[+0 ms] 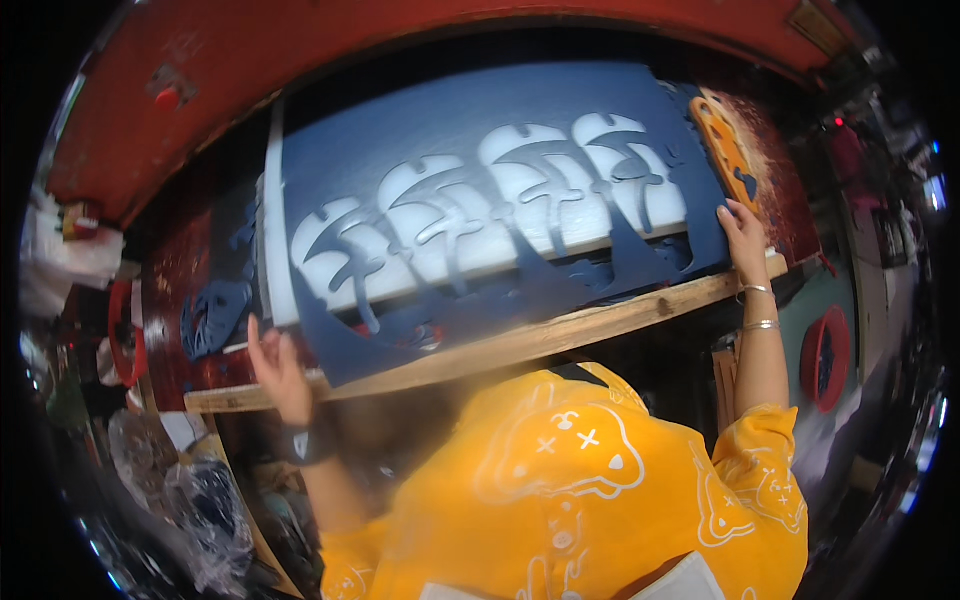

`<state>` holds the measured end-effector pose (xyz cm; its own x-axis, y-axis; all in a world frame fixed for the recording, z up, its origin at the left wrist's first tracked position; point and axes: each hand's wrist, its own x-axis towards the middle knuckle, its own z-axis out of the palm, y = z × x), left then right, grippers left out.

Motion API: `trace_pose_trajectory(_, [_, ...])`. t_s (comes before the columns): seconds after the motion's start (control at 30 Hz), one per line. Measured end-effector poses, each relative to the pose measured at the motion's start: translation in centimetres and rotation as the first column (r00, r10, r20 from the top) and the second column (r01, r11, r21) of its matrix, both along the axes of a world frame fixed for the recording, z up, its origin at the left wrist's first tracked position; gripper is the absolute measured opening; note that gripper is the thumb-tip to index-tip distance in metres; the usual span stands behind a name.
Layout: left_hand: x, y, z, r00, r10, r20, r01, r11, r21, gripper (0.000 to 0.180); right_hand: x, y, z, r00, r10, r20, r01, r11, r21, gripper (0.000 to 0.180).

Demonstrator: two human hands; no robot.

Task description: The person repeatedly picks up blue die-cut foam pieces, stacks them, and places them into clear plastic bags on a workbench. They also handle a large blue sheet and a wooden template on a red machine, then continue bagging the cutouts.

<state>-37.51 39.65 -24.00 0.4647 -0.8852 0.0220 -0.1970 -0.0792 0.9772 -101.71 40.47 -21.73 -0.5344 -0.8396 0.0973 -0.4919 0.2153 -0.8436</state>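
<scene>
A dark blue sheet (440, 110) with several curved cut-outs lies over a white board (275, 220), which shows pale through the holes. Its near edge hangs past the board toward the wooden rail. At the sheet's right edge, my right hand (747, 240) grips it near the corner, though the thumb is partly hidden. Beside the sheet's near left corner is my left hand (285, 375), slightly blurred, fingers stretched and holding nothing. An orange cutting die (728, 150) rests right of the sheet, just beyond my right hand. Cut blue pieces (215, 318) lie on the left, near my left hand.
A wooden rail (560, 325) runs along the near edge of the worktop. Behind the sheet stands a red machine body (330, 40) with a red button (167, 97). A red basket (825, 358) is at the right; clear plastic bags (200, 510) are at the lower left.
</scene>
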Motion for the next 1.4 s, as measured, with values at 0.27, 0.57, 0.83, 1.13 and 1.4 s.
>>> trace_pose_trajectory(0.27, [-2.6,0.8,6.8,0.954,-0.234,-0.188,0.21,0.968,-0.139,0.047,-0.1,4.5,6.3,0.983,0.18,-0.025,-0.175,0.975,0.137,0.026])
trace_pose_trajectory(0.57, [-0.8,-6.1,2.8,0.921,-0.249,0.3,0.214,0.966,0.145,0.046,2.3,2.0,2.9,0.996,0.091,0.01,-0.092,0.994,0.064,0.035])
trace_pose_trajectory(0.83, [1.5,-4.6,2.1,0.75,-0.207,0.628,0.183,0.978,0.104,0.04,1.6,3.8,4.2,0.985,0.145,-0.089,-0.102,0.922,0.373,0.033])
trace_pose_trajectory(1.13, [-20.2,1.9,7.0,0.53,-0.816,0.229,0.804,0.57,0.169,0.029,-4.7,-4.1,3.1,0.826,0.106,-0.553,0.019,0.976,0.216,0.085])
trace_pose_trajectory(1.4, [-21.8,2.5,7.7,0.658,-0.753,-0.004,0.744,0.648,0.164,0.027,-7.3,-5.8,6.5,0.958,0.241,0.153,-0.249,0.968,0.031,0.087])
